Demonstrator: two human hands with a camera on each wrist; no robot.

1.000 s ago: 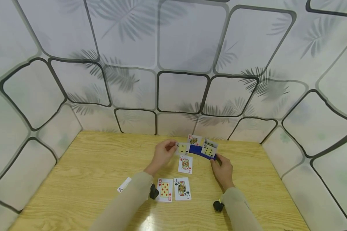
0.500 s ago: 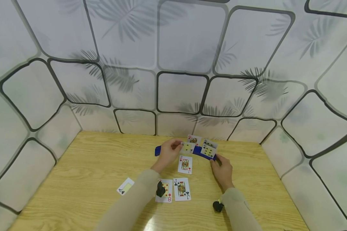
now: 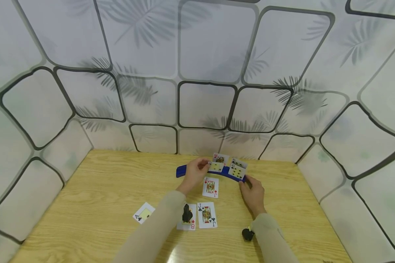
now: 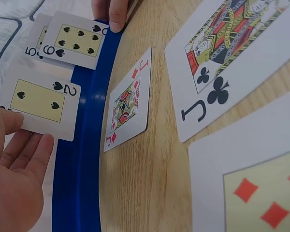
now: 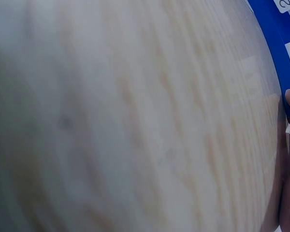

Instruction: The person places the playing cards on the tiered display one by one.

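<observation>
**Two of spades: pinched at the blue rack**

Over the last second, your left hand has slid the card rightward along the blue rack, uncovering the rack's left end. In the head view, the card now overlaps the lower part of the queen of diamonds. My reading: you are finely positioning it, not carrying it; seating is unconfirmed, since I cannot tell whether its lower edge is in a groove.

Your left fingers are narrow on the card: thumb on its face near one corner, the others gathered at that edge, partly hidden. Most of the face lies beyond your fingertips, toward the six of spades. Your right hand grips the rack's right end, thumb in front.
</observation>
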